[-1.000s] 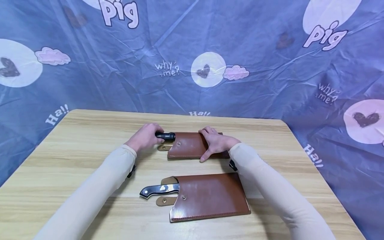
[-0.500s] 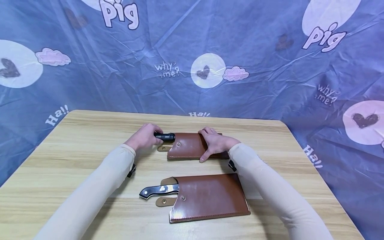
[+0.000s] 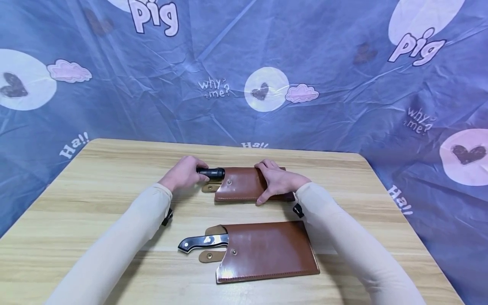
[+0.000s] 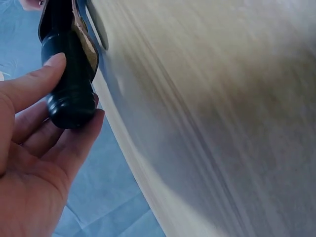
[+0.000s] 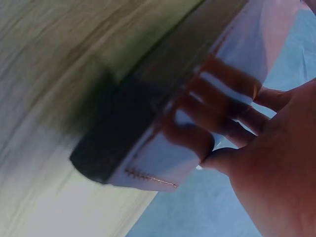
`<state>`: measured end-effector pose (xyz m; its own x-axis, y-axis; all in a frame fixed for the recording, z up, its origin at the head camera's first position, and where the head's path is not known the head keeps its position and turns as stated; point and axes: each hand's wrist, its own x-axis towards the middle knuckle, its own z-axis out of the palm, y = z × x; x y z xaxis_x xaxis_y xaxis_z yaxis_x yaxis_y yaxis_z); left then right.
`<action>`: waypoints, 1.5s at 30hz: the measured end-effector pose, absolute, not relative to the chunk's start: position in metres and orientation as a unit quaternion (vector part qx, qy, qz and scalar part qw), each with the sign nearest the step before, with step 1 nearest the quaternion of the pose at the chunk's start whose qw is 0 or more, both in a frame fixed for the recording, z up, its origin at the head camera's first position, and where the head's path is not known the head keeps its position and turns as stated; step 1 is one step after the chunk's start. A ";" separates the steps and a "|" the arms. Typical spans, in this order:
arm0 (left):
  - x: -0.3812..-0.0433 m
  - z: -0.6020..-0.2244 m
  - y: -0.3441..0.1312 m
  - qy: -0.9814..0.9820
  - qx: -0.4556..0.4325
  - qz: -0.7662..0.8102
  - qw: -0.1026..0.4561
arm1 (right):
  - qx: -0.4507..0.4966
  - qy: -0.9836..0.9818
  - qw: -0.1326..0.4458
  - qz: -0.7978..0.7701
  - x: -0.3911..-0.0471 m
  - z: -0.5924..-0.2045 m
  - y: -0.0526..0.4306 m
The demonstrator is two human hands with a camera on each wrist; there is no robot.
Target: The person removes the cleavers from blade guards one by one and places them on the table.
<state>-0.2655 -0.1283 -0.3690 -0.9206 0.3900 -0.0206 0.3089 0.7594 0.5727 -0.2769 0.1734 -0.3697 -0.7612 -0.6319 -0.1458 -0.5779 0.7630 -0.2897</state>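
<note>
At the back of the table, a brown leather knife sheath (image 3: 242, 186) lies flat with a black knife handle (image 3: 214, 173) sticking out of its left end. My left hand (image 3: 184, 173) holds that round handle by its end; in the left wrist view the thumb (image 4: 55, 66) lies along one side and the fingers curl underneath. Across the right part of the sheath my right hand (image 3: 277, 182) spans, thumb at the near edge and fingers at the far one. The right wrist view shows its fingers mirrored in the glossy leather (image 5: 173, 158). The blade is hidden inside the sheath.
Nearer to me lies a larger brown sheath (image 3: 270, 252) with a riveted black knife handle (image 3: 202, 242) and an unfastened snap strap (image 3: 211, 256) at its left end. A blue printed cloth (image 3: 324, 118) hangs behind the wooden table (image 3: 114, 161).
</note>
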 end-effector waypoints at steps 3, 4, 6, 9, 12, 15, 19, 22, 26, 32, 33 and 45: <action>-0.264 -0.368 -0.129 0.933 0.186 0.302 0.065 | -0.328 0.930 0.115 -0.120 -0.276 -0.370 0.174; -0.264 -0.368 -0.130 0.932 0.187 0.303 0.062 | -0.329 0.929 0.115 -0.123 -0.276 -0.370 0.175; -0.264 -0.368 -0.130 0.931 0.188 0.306 0.059 | -0.330 0.928 0.116 -0.127 -0.275 -0.370 0.175; -0.264 -0.368 -0.130 0.930 0.195 0.308 0.055 | -0.326 0.929 0.117 -0.130 -0.275 -0.370 0.176; -0.265 -0.367 -0.129 0.928 0.200 0.309 0.051 | -0.325 0.930 0.115 -0.130 -0.275 -0.370 0.178; -0.265 -0.367 -0.129 0.928 0.204 0.308 0.048 | -0.330 0.928 0.113 -0.132 -0.276 -0.370 0.180; -0.266 -0.366 -0.129 0.928 0.210 0.304 0.044 | -0.334 0.925 0.115 -0.138 -0.276 -0.371 0.182; -0.266 -0.365 -0.128 0.928 0.212 0.303 0.043 | -0.332 0.925 0.117 -0.142 -0.275 -0.370 0.184; -0.265 -0.362 -0.128 0.927 0.210 0.308 0.048 | -0.329 0.925 0.117 -0.149 -0.274 -0.369 0.185; -0.263 -0.360 -0.130 0.924 0.219 0.308 0.048 | -0.328 0.924 0.118 -0.158 -0.274 -0.368 0.186; -0.263 -0.359 -0.130 0.924 0.220 0.308 0.047 | -0.328 0.923 0.118 -0.160 -0.273 -0.368 0.187; -0.263 -0.360 -0.131 0.924 0.228 0.305 0.045 | -0.322 0.925 0.129 -0.157 -0.272 -0.369 0.189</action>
<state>-0.2633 -0.1314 -0.3602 -0.8922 0.4483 0.0558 0.3934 0.7104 0.5836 -0.2718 0.1894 -0.3687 -0.7590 -0.6365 -0.1370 -0.5556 0.7429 -0.3733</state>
